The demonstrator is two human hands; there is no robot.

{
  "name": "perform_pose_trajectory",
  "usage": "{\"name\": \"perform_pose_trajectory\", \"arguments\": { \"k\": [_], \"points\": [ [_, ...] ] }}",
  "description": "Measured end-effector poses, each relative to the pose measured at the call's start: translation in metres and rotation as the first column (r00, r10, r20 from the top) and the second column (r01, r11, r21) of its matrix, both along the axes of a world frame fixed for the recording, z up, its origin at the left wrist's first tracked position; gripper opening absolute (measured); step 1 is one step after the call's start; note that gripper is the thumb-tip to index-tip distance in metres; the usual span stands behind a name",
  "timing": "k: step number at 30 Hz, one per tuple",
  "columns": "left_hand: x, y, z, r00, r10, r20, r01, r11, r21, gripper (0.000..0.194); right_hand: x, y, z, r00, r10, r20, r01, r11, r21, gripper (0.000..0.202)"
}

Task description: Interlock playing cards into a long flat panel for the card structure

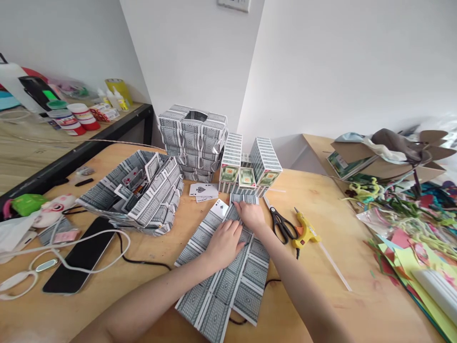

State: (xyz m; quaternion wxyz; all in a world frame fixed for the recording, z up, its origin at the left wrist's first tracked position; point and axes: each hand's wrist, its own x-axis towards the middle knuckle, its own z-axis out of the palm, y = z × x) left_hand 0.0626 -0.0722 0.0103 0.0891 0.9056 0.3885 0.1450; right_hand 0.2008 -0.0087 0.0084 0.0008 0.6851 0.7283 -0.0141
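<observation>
A flat panel of joined playing cards (224, 281), backs up, lies in the middle of the table. My left hand (224, 244) rests on its upper part, palm down with fingers bent; whether it grips anything is unclear. Farther up, my right hand (251, 214) presses on the panel's far end, its fingertips on the card there. A card showing its face (219, 208) is at the panel's upper left edge. Just beyond lie loose cards (203, 190), an ace of spades on top. Card boxes (246, 177) stand behind the panel.
A card-covered basket (157, 195) holding cards is at left, with a taller card-covered box (193, 143) behind. Black scissors (282, 226) and a yellow glue gun (305, 231) lie right of the panel. A phone (80, 259) and white cable are left; coloured paper (410, 257) is far right.
</observation>
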Motion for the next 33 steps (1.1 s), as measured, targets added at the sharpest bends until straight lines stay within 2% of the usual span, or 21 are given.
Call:
{"name": "perform_pose_trajectory", "arguments": {
  "k": [16, 25, 30, 33],
  "points": [
    [-0.001, -0.007, -0.001, 1.000, -0.016, -0.008, 0.016, 1.000, 0.017, 0.026, 0.007, 0.003, -0.003, 1.000, 0.019, -0.019, -0.018, 0.999, 0.040, 0.052],
    [0.001, -0.017, 0.003, 0.996, -0.014, -0.084, 0.018, 0.999, 0.045, 0.025, 0.008, 0.003, -0.002, 1.000, 0.011, 0.008, -0.011, 0.997, 0.073, 0.056],
    [0.004, -0.027, -0.002, 0.991, 0.007, -0.131, 0.007, 0.994, 0.110, 0.028, 0.008, 0.002, 0.000, 1.000, 0.005, -0.006, -0.005, 0.999, 0.050, 0.052],
    [0.001, -0.027, 0.000, 0.992, -0.010, -0.127, 0.019, 0.997, 0.069, 0.027, 0.010, 0.001, 0.002, 0.999, 0.016, -0.030, -0.014, 0.999, 0.047, 0.050]
  ]
}}
